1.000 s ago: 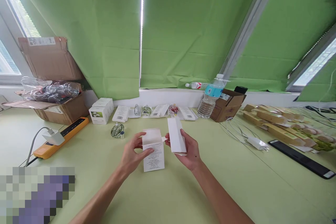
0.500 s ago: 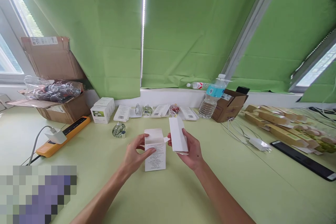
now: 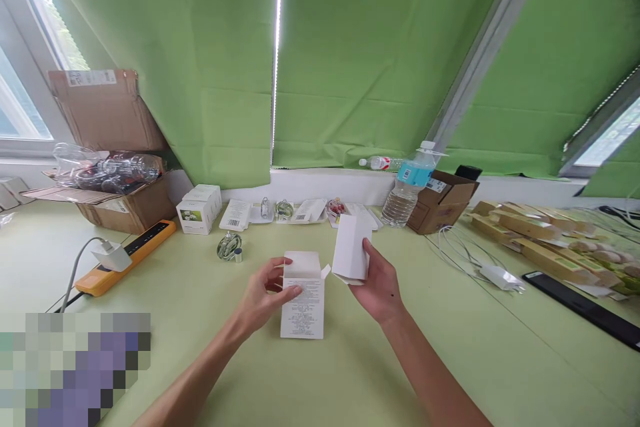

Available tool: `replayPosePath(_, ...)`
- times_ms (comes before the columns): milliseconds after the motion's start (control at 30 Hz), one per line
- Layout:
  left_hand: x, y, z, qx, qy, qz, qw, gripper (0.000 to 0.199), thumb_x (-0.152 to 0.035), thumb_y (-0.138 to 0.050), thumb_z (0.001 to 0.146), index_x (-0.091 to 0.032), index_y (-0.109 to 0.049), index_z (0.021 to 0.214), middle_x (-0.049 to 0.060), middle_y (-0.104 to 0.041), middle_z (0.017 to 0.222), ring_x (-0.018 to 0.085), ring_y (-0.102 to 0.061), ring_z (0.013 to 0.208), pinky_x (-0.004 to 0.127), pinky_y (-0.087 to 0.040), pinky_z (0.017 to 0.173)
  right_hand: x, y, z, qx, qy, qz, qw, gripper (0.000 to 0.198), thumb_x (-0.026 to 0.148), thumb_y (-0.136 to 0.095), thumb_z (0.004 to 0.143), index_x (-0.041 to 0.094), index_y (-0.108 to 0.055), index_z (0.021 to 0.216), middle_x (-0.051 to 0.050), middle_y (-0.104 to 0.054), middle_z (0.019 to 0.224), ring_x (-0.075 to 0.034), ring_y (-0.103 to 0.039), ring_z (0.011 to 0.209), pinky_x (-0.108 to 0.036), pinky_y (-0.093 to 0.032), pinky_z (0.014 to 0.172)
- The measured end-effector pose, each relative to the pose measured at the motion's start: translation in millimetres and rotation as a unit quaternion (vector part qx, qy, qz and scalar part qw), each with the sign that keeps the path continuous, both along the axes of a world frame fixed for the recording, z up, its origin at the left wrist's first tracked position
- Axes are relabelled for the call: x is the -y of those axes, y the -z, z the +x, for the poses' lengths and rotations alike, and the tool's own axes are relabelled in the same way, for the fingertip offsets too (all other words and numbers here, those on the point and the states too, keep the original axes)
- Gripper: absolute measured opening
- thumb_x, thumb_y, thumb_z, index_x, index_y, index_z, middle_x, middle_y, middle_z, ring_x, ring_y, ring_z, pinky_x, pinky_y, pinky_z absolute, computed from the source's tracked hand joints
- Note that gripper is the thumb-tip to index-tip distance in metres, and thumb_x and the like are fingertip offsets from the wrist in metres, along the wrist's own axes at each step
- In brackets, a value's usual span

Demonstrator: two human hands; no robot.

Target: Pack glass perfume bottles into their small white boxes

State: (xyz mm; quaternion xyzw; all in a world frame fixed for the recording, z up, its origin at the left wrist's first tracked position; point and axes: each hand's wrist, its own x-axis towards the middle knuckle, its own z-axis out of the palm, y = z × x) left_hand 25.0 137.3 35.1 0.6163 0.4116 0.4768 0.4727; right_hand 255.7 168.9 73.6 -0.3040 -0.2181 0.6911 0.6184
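My left hand pinches the left side of a white printed carton, its top flap raised and a small side tab sticking out to the right. Rows of small print cover the carton's front. To the right, my right hand grips a folded white cardboard insert, held upright and apart from the carton. Beyond my left hand, a round glass perfume bottle stands on the table beside its small silver cap.
White boxes and several flattened cartons with small bottles line the back. A large water bottle leans near a brown box. An orange power strip lies left; a charger, a black phone and yellow cartons lie right.
My right hand has drawn the white insert slightly away from the carton to the right and turned it. My left hand still holds the carton. The whole view has shifted slightly.
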Motion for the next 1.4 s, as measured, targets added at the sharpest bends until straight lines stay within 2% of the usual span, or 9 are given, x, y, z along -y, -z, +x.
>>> replayPosePath(167, 2.4, -1.1, 3.6, 0.045, 0.06, -0.062, 0.995, 0.047, -0.041, -0.073, 0.077, -0.019, -0.052, 0.113, 0.01, -0.074, 0.104, 0.023, -0.07, 0.085, 0.034, -0.054, 0.074, -0.3, -2.5, 3.2, -0.01, 0.011, 0.017, 1.0, 0.032, 0.029, -0.07, 0.083, 0.028, -0.065, 0.114, 0.002, -0.074, 0.107, -0.019, -0.069, 0.097, -0.03, -0.06, 0.077)
replayPosePath(300, 3.7, -1.2, 5.0, 0.057, 0.082, -0.078, 0.992, 0.047, -0.043, -0.074, 0.074, -0.019, -0.054, 0.109, 0.01, -0.074, 0.104, 0.024, -0.071, 0.086, 0.037, -0.056, 0.074, -0.3, -0.4, 1.8, 0.001, 0.005, 0.024, 1.0, 0.033, 0.03, -0.07, 0.083, 0.027, -0.064, 0.116, 0.002, -0.073, 0.111, -0.018, -0.068, 0.098, -0.027, -0.059, 0.077)
replayPosePath(600, 8.8, -8.0, 6.6, -0.017, 0.051, -0.009, 0.999, 0.044, -0.038, -0.072, 0.077, -0.02, -0.055, 0.113, 0.008, -0.074, 0.103, 0.024, -0.07, 0.09, 0.036, -0.052, 0.078, 10.1, -4.1, -11.1, 0.061, 0.013, 0.108, 0.992, 0.048, 0.034, -0.078, 0.076, 0.026, -0.062, 0.12, -0.002, -0.068, 0.121, -0.023, -0.063, 0.11, -0.036, -0.054, 0.091)
replayPosePath(800, 9.8, -5.7, 7.8, -0.023, 0.053, 0.014, 0.998, 0.045, -0.037, -0.072, 0.078, -0.021, -0.055, 0.116, 0.007, -0.073, 0.103, 0.024, -0.068, 0.094, 0.034, -0.051, 0.079, 18.1, -9.4, -13.2, 0.08, -0.002, 0.13, 0.988, 0.047, 0.034, -0.081, 0.072, 0.025, -0.064, 0.115, -0.003, -0.071, 0.116, -0.024, -0.063, 0.108, -0.036, -0.053, 0.09)
replayPosePath(933, 10.7, -6.4, 8.6, -0.025, 0.051, 0.025, 0.998, 0.043, -0.037, -0.071, 0.078, -0.021, -0.057, 0.115, 0.007, -0.072, 0.102, 0.024, -0.068, 0.093, 0.035, -0.052, 0.078, 16.9, -4.6, -15.7, 0.091, 0.008, 0.147, 0.985, 0.05, 0.032, -0.084, 0.068, 0.025, -0.066, 0.113, -0.004, -0.073, 0.11, -0.023, -0.065, 0.103, -0.037, -0.052, 0.09)
replayPosePath(1100, 11.6, -8.4, 8.6, -0.024, 0.048, 0.038, 0.998, 0.042, -0.035, -0.07, 0.08, -0.021, -0.057, 0.117, 0.009, -0.07, 0.11, 0.024, -0.067, 0.095, 0.035, -0.052, 0.079, 13.7, 1.6, -16.7, 0.15, 0.001, 0.166, 0.975, 0.042, 0.03, -0.086, 0.065, 0.021, -0.07, 0.103, -0.007, -0.074, 0.107, -0.026, -0.066, 0.099, -0.04, -0.051, 0.089)
replayPosePath(1400, 11.6, -5.1, 8.3, -0.032, 0.036, 0.052, 0.997, 0.043, -0.035, -0.07, 0.08, -0.021, -0.052, 0.117, 0.008, -0.068, 0.11, 0.022, -0.065, 0.093, 0.035, -0.052, 0.078, 12.8, 4.9, -15.0, 0.198, -0.008, 0.193, 0.961, 0.044, 0.029, -0.084, 0.067, 0.02, -0.069, 0.107, -0.009, -0.073, 0.107, -0.027, -0.065, 0.1, -0.04, -0.052, 0.086)
